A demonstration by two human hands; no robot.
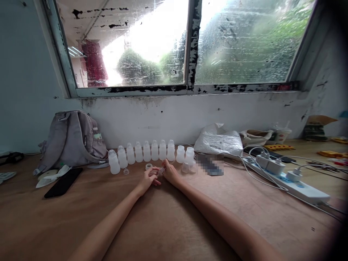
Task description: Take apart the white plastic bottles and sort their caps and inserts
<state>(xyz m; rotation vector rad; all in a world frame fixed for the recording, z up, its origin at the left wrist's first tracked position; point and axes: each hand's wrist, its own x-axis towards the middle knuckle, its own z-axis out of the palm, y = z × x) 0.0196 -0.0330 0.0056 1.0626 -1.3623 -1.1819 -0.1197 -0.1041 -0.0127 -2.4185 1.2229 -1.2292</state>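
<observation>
My right hand (170, 174) pinches a small translucent piece (161, 170), too small in view to name its kind. Close against it, my left hand (149, 179) has its fingers curled toward the same piece, and the fingertips seem to touch it. A white bottle ring (148, 166) lies just beyond my left hand. Behind the hands stands a row of several frosted baby bottles (146, 151) with clear caps. Two bottles at the right end, one of them a wide bottle (180, 154), have no cap. A clear dome cap (185, 167) rests near my right wrist.
Another small clear part (125, 171) lies before the row. At left are a grey backpack (72, 136) and a black phone (63, 183). Rightward are a silver bag (220, 140), a blurred dark item (210, 165), and a white power strip (301, 186) with trailing cables.
</observation>
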